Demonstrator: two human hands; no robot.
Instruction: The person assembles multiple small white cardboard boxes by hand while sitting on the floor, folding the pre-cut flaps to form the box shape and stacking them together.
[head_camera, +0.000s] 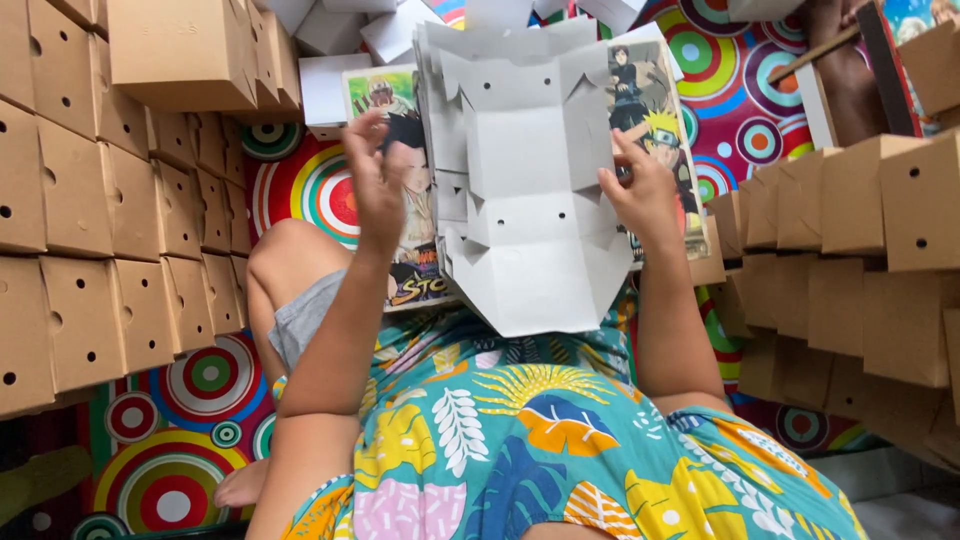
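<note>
A stack of flat, die-cut grey-white cardboard box blanks (530, 170) stands tilted on my lap, with punched holes and fold lines showing on the top one. Printed cartoon sheets (415, 240) stick out behind it on both sides. My left hand (378, 185) is at the stack's left edge, fingers raised against the printed sheet. On the right edge, my right hand (645, 195) pinches the blanks with thumb and fingers. My patterned leaf-print dress (520, 440) fills the lower frame.
Folded brown cardboard boxes are piled in a wall at the left (100, 220) and at the right (860, 260). White boxes (330, 40) lie at the far side. A mat with bright concentric circles (190, 400) covers the floor. Another person's arm (845, 70) shows at the top right.
</note>
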